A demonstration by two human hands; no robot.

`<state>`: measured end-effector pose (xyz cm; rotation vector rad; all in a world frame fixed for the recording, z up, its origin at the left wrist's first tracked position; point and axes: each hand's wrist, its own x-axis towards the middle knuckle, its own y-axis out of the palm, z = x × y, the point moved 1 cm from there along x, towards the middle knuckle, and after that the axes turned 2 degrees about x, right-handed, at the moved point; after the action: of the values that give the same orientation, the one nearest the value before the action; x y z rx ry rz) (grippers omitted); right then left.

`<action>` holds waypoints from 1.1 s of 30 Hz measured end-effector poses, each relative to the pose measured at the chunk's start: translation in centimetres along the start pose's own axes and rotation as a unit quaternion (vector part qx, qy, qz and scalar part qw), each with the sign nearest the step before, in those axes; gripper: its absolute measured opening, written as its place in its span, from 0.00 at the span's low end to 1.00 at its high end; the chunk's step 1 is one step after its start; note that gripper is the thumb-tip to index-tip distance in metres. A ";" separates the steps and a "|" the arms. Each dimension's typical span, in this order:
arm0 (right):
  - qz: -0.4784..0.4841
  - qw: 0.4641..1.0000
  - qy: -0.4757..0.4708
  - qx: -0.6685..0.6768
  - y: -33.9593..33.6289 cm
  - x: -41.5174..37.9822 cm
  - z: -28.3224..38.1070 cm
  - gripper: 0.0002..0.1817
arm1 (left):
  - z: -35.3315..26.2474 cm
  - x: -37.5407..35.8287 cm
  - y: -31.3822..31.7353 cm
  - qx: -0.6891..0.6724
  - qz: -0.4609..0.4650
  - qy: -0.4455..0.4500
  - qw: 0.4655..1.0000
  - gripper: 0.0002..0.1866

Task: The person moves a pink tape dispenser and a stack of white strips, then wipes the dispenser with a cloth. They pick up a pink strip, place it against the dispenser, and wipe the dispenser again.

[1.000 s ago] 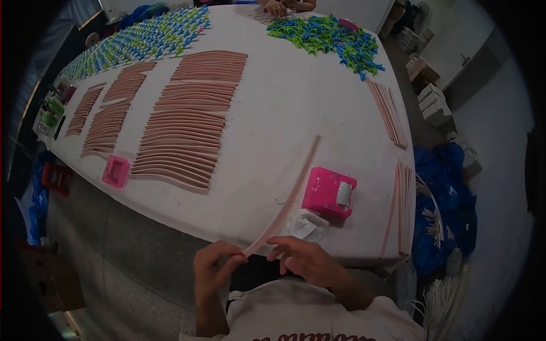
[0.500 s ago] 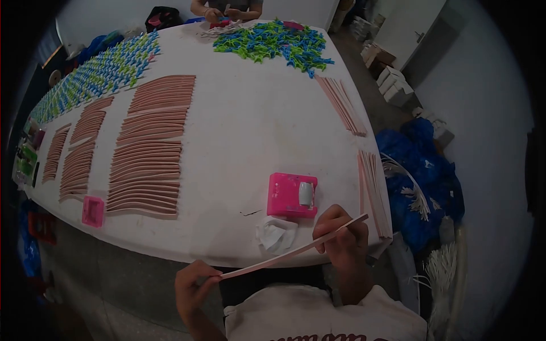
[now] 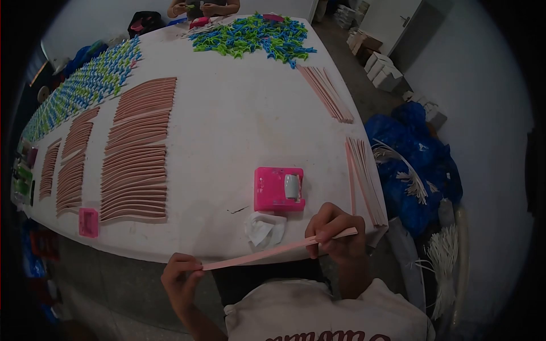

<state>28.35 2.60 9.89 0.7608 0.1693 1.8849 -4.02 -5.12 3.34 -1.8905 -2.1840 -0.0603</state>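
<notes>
A long, pale pink flat strip (image 3: pixel 259 257) stretches between my hands in front of the table's near edge, its broad face toward me. My left hand (image 3: pixel 183 278) pinches the left end between thumb and fingers. Nearer the other end, my right hand (image 3: pixel 340 234) grips the strip, and a short tip sticks out past the fingers. Just beyond my right hand stands a bright pink box (image 3: pixel 270 192) with a white roller (image 3: pixel 292 186) set in its top. A crumpled white tissue (image 3: pixel 265 229) lies below the box.
Rows of pink strips (image 3: pixel 134 184) cover the table's left side, beside a small pink container (image 3: pixel 89 222). Loose strips (image 3: pixel 367 182) lie along the right edge. Blue and green clips (image 3: pixel 250 38) are heaped at the far end, near another person's hands (image 3: pixel 196 9). Blue bags (image 3: pixel 418 170) stand right.
The strip has turned from its narrow side to its broad face, still held in both hands. The whole view has shifted slightly, so the table appears further left.
</notes>
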 end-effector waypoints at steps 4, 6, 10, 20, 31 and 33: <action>0.006 1.000 0.002 0.029 -0.3 -0.2 -0.1 0.09 | 0.6 -0.3 -0.1 -0.064 -0.022 0.002 0.998 0.13; 0.006 0.999 0.005 0.038 -0.4 -0.2 0.0 0.11 | 0.9 -0.5 -0.1 -0.084 -0.033 -0.003 0.996 0.13; -0.002 1.000 0.007 0.003 -0.4 -0.2 0.1 0.07 | 1.4 -0.5 0.0 -0.121 -0.054 0.001 0.991 0.14; 0.001 1.000 -0.015 0.007 -0.8 -0.6 -0.2 0.10 | 1.7 0.1 0.5 -0.114 -0.056 0.001 0.992 0.12; 0.000 0.996 -0.064 -0.054 -1.0 -0.5 -0.5 0.11 | 2.6 -0.1 0.4 -0.118 -0.048 -0.026 0.992 0.10; -0.001 0.992 -0.092 -0.081 -1.0 -0.4 -0.6 0.11 | 2.4 0.0 0.6 -0.119 -0.052 -0.028 0.991 0.09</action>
<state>28.87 2.79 8.82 0.8167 -0.0969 1.7902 -3.85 -4.59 0.97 -1.9156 -2.4062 -0.3054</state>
